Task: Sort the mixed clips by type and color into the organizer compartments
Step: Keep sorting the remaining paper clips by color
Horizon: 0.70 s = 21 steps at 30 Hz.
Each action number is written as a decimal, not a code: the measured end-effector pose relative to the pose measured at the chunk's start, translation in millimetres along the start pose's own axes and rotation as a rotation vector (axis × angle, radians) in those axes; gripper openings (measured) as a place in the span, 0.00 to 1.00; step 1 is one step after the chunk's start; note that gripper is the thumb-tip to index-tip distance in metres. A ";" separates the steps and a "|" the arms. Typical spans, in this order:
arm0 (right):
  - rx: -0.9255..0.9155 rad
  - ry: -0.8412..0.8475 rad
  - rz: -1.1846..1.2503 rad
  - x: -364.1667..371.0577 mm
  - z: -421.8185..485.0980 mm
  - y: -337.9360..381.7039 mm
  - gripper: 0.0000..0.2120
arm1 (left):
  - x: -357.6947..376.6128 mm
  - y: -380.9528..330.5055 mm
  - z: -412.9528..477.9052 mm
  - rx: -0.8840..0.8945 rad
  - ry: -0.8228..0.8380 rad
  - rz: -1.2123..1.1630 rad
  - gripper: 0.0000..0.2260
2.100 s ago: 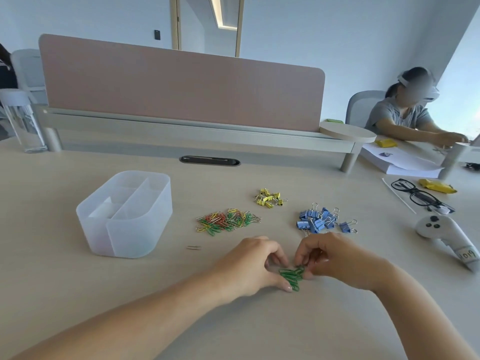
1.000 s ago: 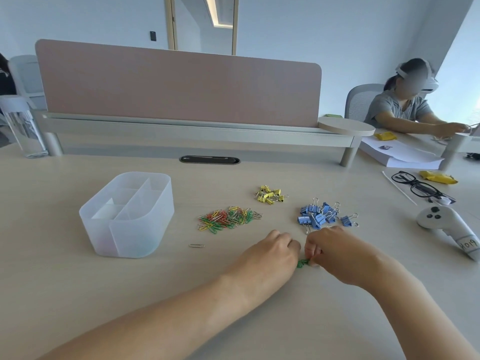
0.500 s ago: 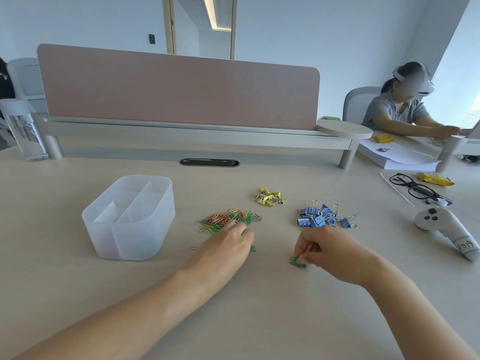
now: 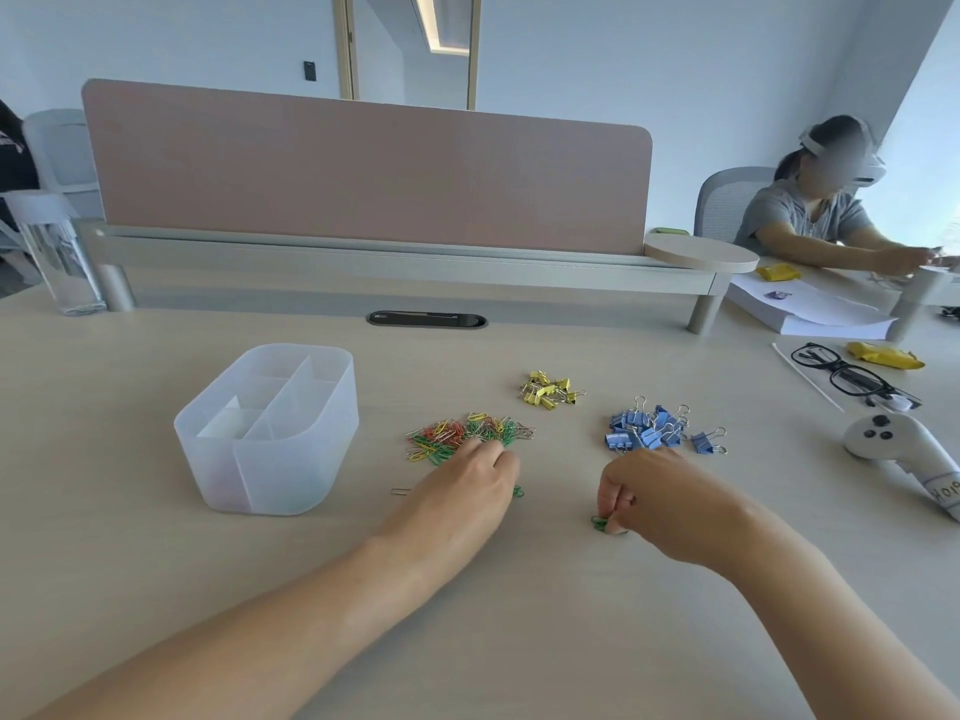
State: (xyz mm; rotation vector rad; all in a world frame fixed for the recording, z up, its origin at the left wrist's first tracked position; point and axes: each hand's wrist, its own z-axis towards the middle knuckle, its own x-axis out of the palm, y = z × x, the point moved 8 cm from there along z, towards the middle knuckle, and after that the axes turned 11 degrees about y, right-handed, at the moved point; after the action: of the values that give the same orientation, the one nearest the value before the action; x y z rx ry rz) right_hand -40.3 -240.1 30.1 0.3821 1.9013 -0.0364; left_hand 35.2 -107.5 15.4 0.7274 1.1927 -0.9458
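Note:
A translucent white organizer (image 4: 270, 459) with several compartments stands on the desk at the left. To its right lies a mixed pile of colored paper clips (image 4: 457, 436); my left hand (image 4: 467, 485) reaches onto its near edge, fingertips hidden. A green paper clip (image 4: 518, 492) lies by that hand. My right hand (image 4: 660, 493) pinches a small bunch of green paper clips (image 4: 600, 523) against the desk. Yellow binder clips (image 4: 548, 391) and blue binder clips (image 4: 649, 431) lie in separate heaps behind. A lone silver paper clip (image 4: 399, 492) lies near the organizer.
A white VR controller (image 4: 904, 454) and black glasses (image 4: 847, 374) lie at the right. A clear water bottle (image 4: 57, 257) stands far left. A pink divider on a grey shelf (image 4: 363, 174) closes the back. Another person sits at the far right with papers (image 4: 810, 314).
My left hand left the green bunch and moved left and forward to the mixed pile. My right hand stayed on the green clips, which shifted slightly right.

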 end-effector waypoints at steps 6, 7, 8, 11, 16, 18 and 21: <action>0.009 0.017 -0.111 -0.4 1.8 8.4 0.16 | 0.2 -5.9 -5.0 0.169 -0.027 -0.093 0.05; 0.008 0.009 -0.125 -0.3 1.9 9.6 0.16 | -0.2 -5.7 -4.4 0.192 -0.029 -0.113 0.06; 0.010 0.005 -0.136 0.2 1.9 10.7 0.16 | -0.7 -5.4 -3.4 0.196 -0.025 -0.114 0.05; 0.001 0.008 -0.146 1.7 2.0 16.8 0.15 | -3.2 -5.8 -2.2 0.189 0.005 -0.144 0.03; -0.053 -0.016 -0.126 0.3 4.4 29.7 0.15 | -3.9 3.3 2.0 0.097 0.087 -0.265 0.04; -0.068 -0.043 -0.098 -1.2 7.5 35.1 0.14 | -8.5 10.5 2.0 0.040 0.107 -0.362 0.04; -0.126 -0.093 0.028 -8.1 15.0 47.8 0.08 | -23.4 24.1 0.4 -0.055 0.131 -0.497 0.02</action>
State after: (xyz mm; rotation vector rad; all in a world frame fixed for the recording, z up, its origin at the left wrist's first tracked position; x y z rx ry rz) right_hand -10.8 -199.9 39.7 0.3158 1.7961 0.0827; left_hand 54.8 -92.1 38.0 0.4584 1.5485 -1.2804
